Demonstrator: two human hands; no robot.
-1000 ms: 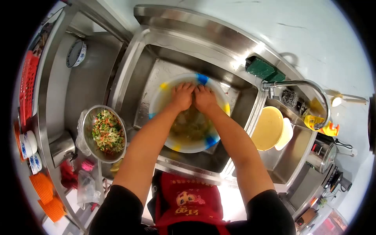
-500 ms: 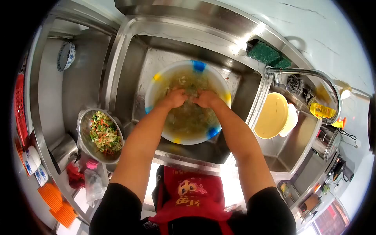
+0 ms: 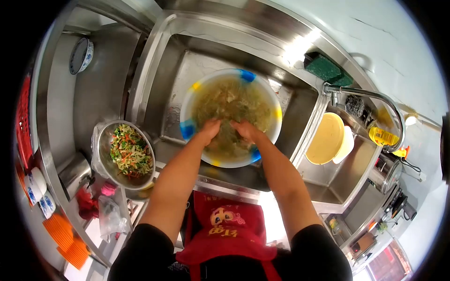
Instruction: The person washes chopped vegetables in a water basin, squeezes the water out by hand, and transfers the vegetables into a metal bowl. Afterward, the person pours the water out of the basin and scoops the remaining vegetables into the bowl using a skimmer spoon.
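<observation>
Within the steel sink, murky basin water half-hides left hand and right hand, grip unclear.

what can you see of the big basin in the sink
The basin is round and wide, with a pale, whitish wall that looks like plastic, marked with blue and yellow patches around the rim. It sits upright on the floor of the larger sink, its mouth open upward. Cloudy, yellow-brown water with pale and greenish bits in it fills much of it. The left hand and right hand reach in over the near rim. Its underside is hidden.
</observation>
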